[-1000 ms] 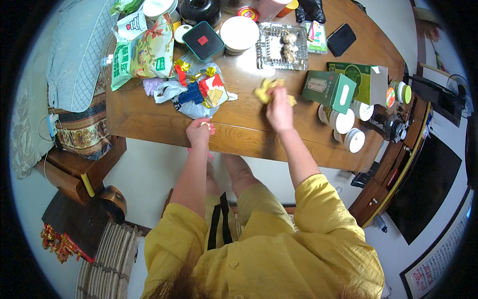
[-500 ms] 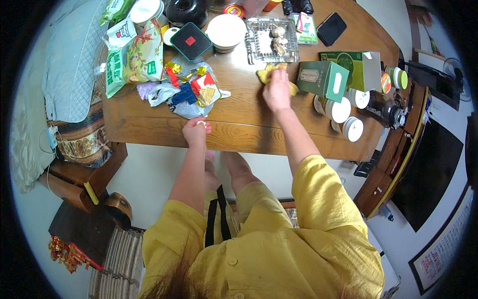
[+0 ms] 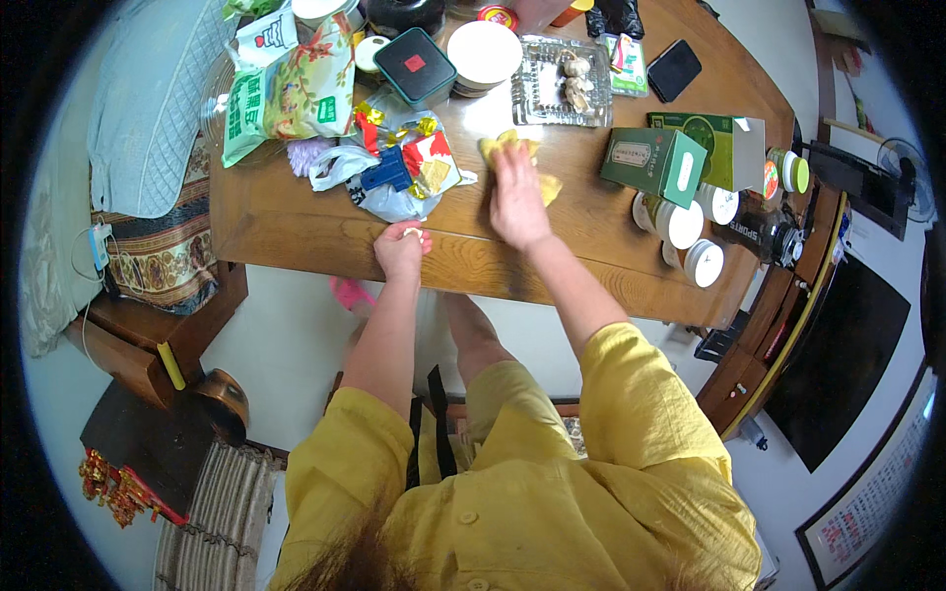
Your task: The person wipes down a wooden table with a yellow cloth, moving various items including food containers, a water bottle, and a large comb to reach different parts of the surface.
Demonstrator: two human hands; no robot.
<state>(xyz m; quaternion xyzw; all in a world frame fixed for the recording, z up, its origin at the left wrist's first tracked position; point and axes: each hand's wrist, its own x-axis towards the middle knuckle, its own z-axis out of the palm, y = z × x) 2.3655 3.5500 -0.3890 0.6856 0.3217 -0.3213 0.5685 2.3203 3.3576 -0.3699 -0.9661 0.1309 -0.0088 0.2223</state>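
Observation:
My right hand lies with its fingers stretched flat on a yellow cloth, pressing it to the wooden table. At the table's near edge, my left hand is closed around a small white thing, too covered to name. Just beyond that hand rests a clear plastic bag with colourful wrappers and a dark blue piece on it. Farther off than the cloth, a clear plastic tray holds several garlic bulbs.
Green boxes and white-lidded jars stand to the right, beside a dark bottle. A phone lies at the far right. Leftward are a green-and-white food bag, a dark square tin and a white-lidded tub.
My right hand has slid left with the cloth, its fingers now flatter. My left hand stays by the near edge, still closed. The view has shifted slightly, and more of a pink shoe shows below.

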